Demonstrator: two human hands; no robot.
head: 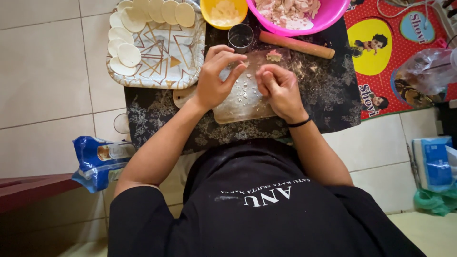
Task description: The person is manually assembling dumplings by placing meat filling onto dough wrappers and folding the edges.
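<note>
My left hand (216,76) hovers over a floured wooden board (247,95), fingers bent and pinching at small crumbs of dough. My right hand (280,88) rests on the board's right side with its fingers curled inward; what it holds is hidden. A small lump of dough (273,55) lies at the board's far edge. A wooden rolling pin (297,45) lies just beyond the board. A round metal cutter (240,36) stands past my left hand.
A patterned tray (166,62) at the far left carries several round dough discs (128,54). A yellow bowl (223,12) and a pink bowl (297,14) of filling sit at the back. A blue flour bag (100,159) lies on the tiled floor, left.
</note>
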